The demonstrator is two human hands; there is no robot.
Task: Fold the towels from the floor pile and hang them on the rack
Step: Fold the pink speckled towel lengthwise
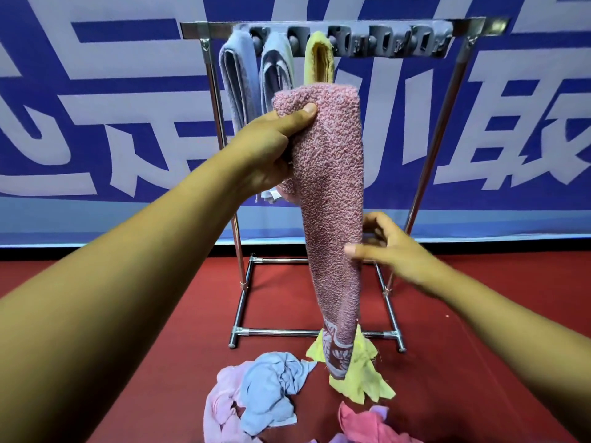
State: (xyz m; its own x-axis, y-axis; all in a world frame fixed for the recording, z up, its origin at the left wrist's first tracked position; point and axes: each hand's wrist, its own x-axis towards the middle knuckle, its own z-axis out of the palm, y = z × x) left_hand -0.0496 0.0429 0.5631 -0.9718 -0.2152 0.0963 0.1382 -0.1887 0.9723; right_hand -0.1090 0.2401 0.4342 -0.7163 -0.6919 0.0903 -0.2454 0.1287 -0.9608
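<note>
While the left hand (271, 148) grips the pink towel (329, 203), floor towels (268, 388) lie below.

Rack (425, 174) standing on the floor (128, 314) before a banner wall (96, 123), three folded towels (240, 78) hanging at the left of its top bar, held towel (332, 199) in front of the rack between left hand (268, 148) and right hand (390, 247), towel pile (265, 388) on the floor nearest the viewer

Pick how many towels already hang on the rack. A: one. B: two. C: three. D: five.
C: on the rack hang a blue towel, a grey-blue towel and a yellow towel; the pink towel is held in the left hand, not yet hung.
</note>
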